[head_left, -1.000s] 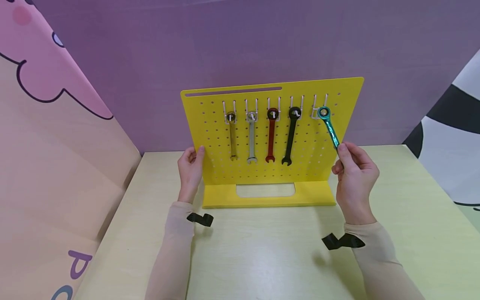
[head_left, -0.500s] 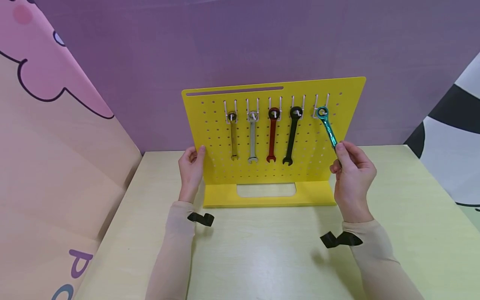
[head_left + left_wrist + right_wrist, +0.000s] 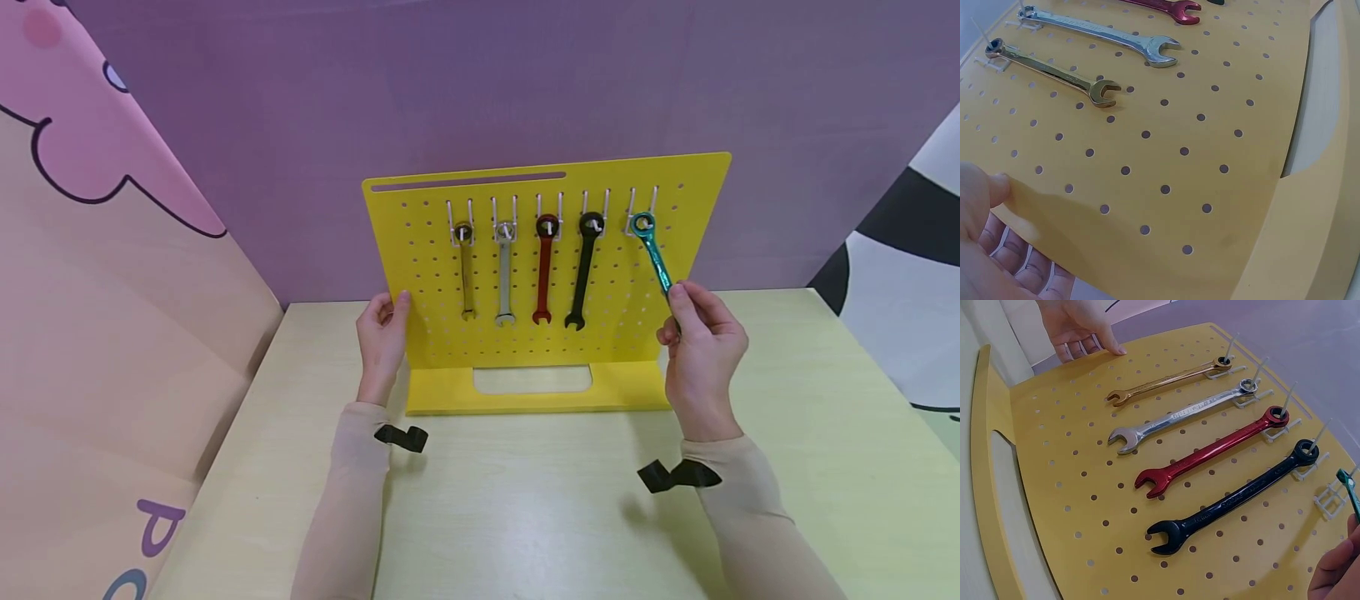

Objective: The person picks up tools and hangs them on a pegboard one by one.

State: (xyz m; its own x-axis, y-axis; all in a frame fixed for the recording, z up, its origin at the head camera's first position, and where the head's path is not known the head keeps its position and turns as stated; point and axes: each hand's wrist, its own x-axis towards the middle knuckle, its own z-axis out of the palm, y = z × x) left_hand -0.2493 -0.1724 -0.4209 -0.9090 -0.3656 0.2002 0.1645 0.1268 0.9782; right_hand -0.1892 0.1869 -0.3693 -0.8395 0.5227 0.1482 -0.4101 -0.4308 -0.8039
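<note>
At the yellow pegboard's [image 3: 450, 392] left edge, my left hand [image 3: 382, 337] holds on, thumb on the front face and fingers behind, as the left wrist view shows. My right hand [image 3: 705, 358] pinches a teal ratcheting wrench [image 3: 654, 254] by its lower end, which the fingers hide. Its ring end is at the rightmost white hook [image 3: 630, 223], with the hook's tip showing inside the ring; the wrench slants down to the right. Gold [image 3: 467, 279], silver [image 3: 504, 279], red [image 3: 543, 275] and black [image 3: 583, 275] wrenches hang from the other hooks, ring ends up.
The board stands on a pale wooden table [image 3: 517, 508], its base flat with a cut-out slot. A purple backdrop [image 3: 480, 92] rises behind it. Printed panels [image 3: 112, 333] flank the left side and the right. Black straps [image 3: 401, 437] circle both sleeves.
My right hand has shifted slightly left and up, bringing the teal wrench's ring end a little left onto the hook. My left hand stays at the board's edge.
</note>
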